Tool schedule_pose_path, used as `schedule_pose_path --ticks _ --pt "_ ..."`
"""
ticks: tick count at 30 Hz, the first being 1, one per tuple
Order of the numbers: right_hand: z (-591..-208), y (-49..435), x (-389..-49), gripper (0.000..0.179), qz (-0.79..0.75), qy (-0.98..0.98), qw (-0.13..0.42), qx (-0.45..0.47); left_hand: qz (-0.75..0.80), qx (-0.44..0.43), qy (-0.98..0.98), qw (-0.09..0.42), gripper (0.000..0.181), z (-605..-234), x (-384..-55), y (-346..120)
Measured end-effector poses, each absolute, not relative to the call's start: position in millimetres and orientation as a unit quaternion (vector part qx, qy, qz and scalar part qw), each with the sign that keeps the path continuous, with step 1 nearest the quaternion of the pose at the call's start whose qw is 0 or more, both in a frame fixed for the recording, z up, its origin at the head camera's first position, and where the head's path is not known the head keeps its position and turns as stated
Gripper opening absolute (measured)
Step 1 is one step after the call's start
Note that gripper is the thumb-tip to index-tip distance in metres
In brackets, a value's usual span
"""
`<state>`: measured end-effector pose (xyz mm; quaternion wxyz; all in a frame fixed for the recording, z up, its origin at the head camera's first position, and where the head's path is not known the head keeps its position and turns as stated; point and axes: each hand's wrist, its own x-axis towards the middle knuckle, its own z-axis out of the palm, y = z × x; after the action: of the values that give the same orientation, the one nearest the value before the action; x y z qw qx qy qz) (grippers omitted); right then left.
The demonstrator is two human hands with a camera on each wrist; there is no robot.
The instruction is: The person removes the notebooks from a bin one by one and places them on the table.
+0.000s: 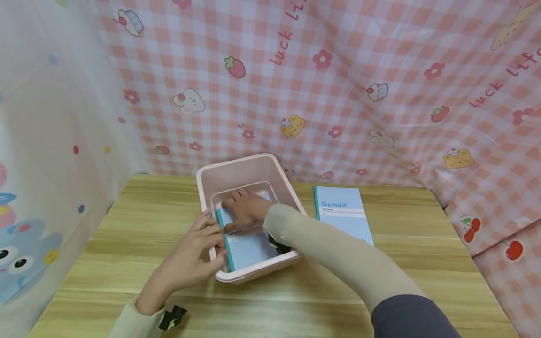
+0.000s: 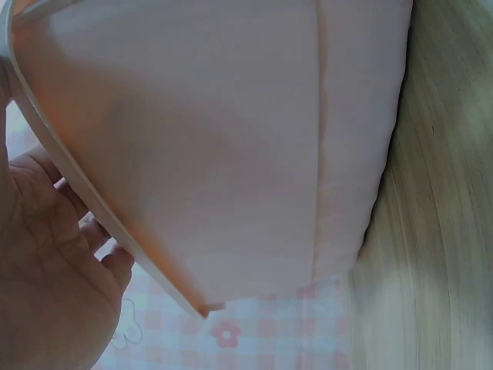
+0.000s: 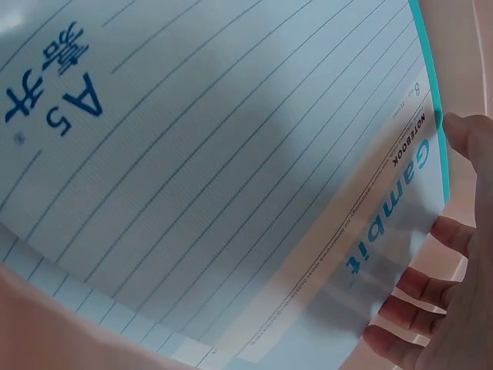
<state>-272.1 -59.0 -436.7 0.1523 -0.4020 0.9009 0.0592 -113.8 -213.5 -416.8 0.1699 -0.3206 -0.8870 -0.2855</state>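
Observation:
A pale pink plastic bin (image 1: 236, 276) stands on the table, with a light-blue Gambit notebook (image 1: 253, 251) lying inside, its teal spine to the left. My left hand (image 1: 196, 251) holds the bin's left rim, fingers over the edge, as the left wrist view also shows. Inside the bin, my right hand (image 1: 247, 209) rests spread at the top of the notebook. In the right wrist view its thumb touches the teal spine of the notebook (image 3: 254, 169) and its fingertips lie along the top edge. Another lined cover (image 3: 69, 297) peeks out beneath.
A second Gambit notebook (image 1: 342, 211) lies on the wooden table (image 1: 148, 225) right of the bin, partly behind my right sleeve. A pink checked curtain (image 1: 253, 94) hangs along the back. Each wrist carries a small black device, the left one (image 1: 172, 318) near the front edge.

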Motion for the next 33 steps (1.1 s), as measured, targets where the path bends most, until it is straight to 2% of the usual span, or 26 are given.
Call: schedule_pose_path --ticks 10,20,29,33 --pt "-438.5 -63.5 -272.7 0.093 0.037 0.91 0.126 -0.393 -0.282 -0.32 -0.889 0.166 0.022 -417.1 -113.4 -215.2" --pt "-438.4 -68.0 -274.4 0.087 -0.003 0.92 0.112 -0.376 -0.29 -0.321 -0.886 0.17 0.022 -416.9 -113.1 -217.0" --pt "-436.7 -67.6 -275.9 0.108 0.041 0.918 0.097 -0.382 -0.295 -0.322 -0.885 0.161 0.022 -417.3 -115.5 -214.4" --pt "-438.0 -66.7 -274.9 0.108 0.028 0.918 0.105 -0.382 -0.292 -0.32 -0.887 0.159 0.021 -418.1 -114.5 -214.7"
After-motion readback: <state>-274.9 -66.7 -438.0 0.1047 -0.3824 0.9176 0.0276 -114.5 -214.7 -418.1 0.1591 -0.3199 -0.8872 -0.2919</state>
